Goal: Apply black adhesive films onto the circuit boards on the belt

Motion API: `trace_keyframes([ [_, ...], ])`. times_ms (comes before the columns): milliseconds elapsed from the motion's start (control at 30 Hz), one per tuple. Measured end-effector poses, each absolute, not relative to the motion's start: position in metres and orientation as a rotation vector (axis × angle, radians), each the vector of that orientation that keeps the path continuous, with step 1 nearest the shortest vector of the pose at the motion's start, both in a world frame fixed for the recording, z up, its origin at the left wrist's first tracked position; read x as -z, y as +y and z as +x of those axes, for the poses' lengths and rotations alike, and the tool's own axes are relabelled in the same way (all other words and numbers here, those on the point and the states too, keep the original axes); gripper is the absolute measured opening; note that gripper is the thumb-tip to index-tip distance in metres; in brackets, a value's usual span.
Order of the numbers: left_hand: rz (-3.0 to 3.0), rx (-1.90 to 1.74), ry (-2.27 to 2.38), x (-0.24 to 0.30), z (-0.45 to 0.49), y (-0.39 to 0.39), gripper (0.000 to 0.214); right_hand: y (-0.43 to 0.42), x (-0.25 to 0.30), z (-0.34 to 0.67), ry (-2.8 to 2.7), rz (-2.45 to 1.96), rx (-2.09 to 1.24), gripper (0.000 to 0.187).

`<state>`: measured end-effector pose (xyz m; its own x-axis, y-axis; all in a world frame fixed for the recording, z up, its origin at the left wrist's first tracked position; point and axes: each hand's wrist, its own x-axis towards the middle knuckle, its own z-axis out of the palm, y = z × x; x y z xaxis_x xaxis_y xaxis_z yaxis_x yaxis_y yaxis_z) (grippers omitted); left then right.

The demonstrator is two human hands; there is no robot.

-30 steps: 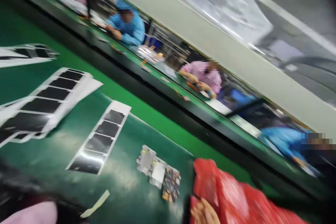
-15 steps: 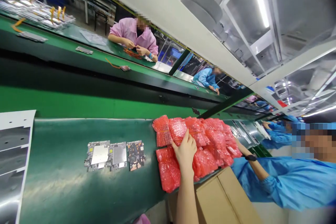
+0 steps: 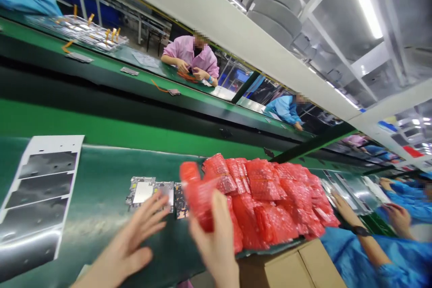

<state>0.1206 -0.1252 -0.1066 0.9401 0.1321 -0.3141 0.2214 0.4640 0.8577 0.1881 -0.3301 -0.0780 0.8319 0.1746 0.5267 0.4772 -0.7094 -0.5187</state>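
My right hand (image 3: 214,238) grips a red bubble-wrap bag (image 3: 199,193), lifted at the left end of a pile of similar red bubble-wrap bags (image 3: 270,198). Both that hand and its bag are blurred. To the left, my left hand (image 3: 135,238) is spread and holds nothing, just in front of a row of circuit boards on the green bench. The nearest boards are one with a pale plate (image 3: 143,192) and a black and copper one (image 3: 181,200); another between them is partly covered by my left fingertips.
A white sheet with dark panels (image 3: 43,189) lies at the left. A cardboard box (image 3: 300,265) stands below the pile. At the right, a co-worker's hand (image 3: 347,209) reaches beside the bags. Across the conveyor (image 3: 135,92) sits a person in pink (image 3: 192,58).
My right hand has taken a red bag off the pile and moved left with it. My left hand has come into view over the bench. The view has shifted left.
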Motion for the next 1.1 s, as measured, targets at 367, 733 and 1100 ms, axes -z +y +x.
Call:
trace_keyframes([
  [367, 1.11, -0.096, 0.652, 0.099, 0.154, -0.115, 0.06, -0.263, 0.077, 0.178, -1.042, -2.198, 0.565, 0.013],
  [733, 1.324, -0.152, 0.688, 0.09, 0.166, -0.105, 0.044, -0.259, 0.09, 0.188, -1.157, -2.396, 0.562, 0.014],
  [1100, 0.985, -0.092, 0.779, 0.103, 0.171, -0.075, 0.061, -0.255, 0.127, 0.156, -1.338, -2.133, 0.155, 0.03],
])
